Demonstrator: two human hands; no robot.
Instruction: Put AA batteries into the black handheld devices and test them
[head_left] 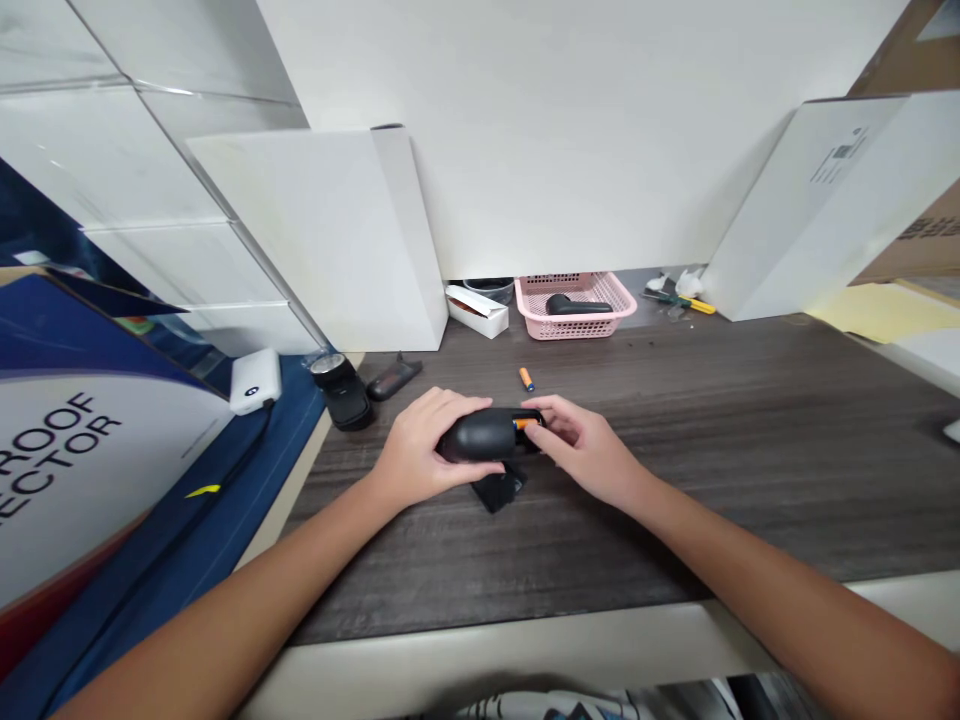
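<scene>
Dark table (pixel 720 420): orange battery (pixel 527 379), pink basket (pixel 574 328), perhaps black pouch (pixel 496 491).

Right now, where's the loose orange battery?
In the head view, the loose orange battery lies just right of centre on the tabletop, between the pink basket and right hand.

Single head-worn view, facing forward and down, near above the desk (pixel 712 450)

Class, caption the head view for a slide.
Left hand holds a black device; right hand touches an orange battery in its open end; a loose battery lies beyond.
</scene>
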